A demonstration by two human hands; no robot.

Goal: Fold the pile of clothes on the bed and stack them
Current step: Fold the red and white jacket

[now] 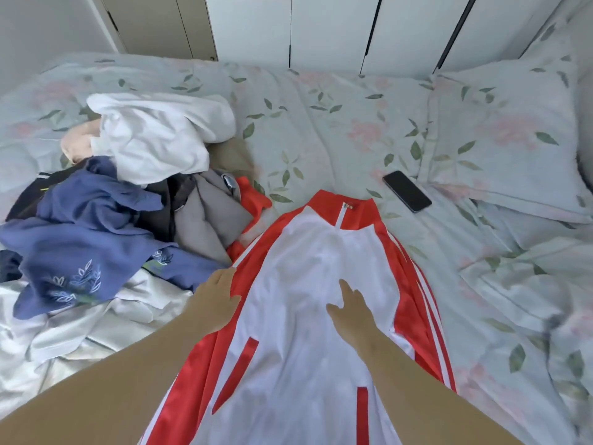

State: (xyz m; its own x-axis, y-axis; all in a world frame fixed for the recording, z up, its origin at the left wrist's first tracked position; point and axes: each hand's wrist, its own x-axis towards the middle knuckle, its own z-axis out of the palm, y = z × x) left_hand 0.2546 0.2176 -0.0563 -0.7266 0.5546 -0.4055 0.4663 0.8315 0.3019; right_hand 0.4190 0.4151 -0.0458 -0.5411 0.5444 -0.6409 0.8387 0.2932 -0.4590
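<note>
Far left: pile of clothes [106, 194], unfolded, heaped on the bed [321, 123].
- White garment [154, 136] on top, crumpled.
- Blue garment [80, 226] with pale leaf embroidery sprawls below it, towards the near edge.
- A dark piece [167, 200] and a grey garment [205, 220] sit on the pile's right flank.
- The grey one lies just beside the jacket's left shoulder.
- Shiny pale fabric [64, 329] lies rumpled under the blue garment, at lower left.

Centre-left: left hand [218, 293], bare forearm reaching in from the lower left.
- Fingers look extended rather than clenched.
- It rests on the jacket's left edge, where the red sleeve with its white stripe is laid along the body.
- Nothing plainly pinched, though the fingertips sit right at the fabric edge.

Centre: red and white jacket [288, 364], spread front-up on the bed, apart from the pile.
- Collar points away from the person, zip closed.
- Two red pocket strips show on the white front.
- Red sleeves lie along both sides.

Centre-right: right hand [348, 311], flat and relaxed on the white front panel.
- Fingers straight, thumb out to the left; it presses the cloth and grips nothing.

Right: dark phone [407, 191] lies screen-up on the floral cover, near the collar but not touching it.

Far right: pillow [507, 133] in matching floral print.

Behind the bed: white wardrobe doors [330, 27].
</note>
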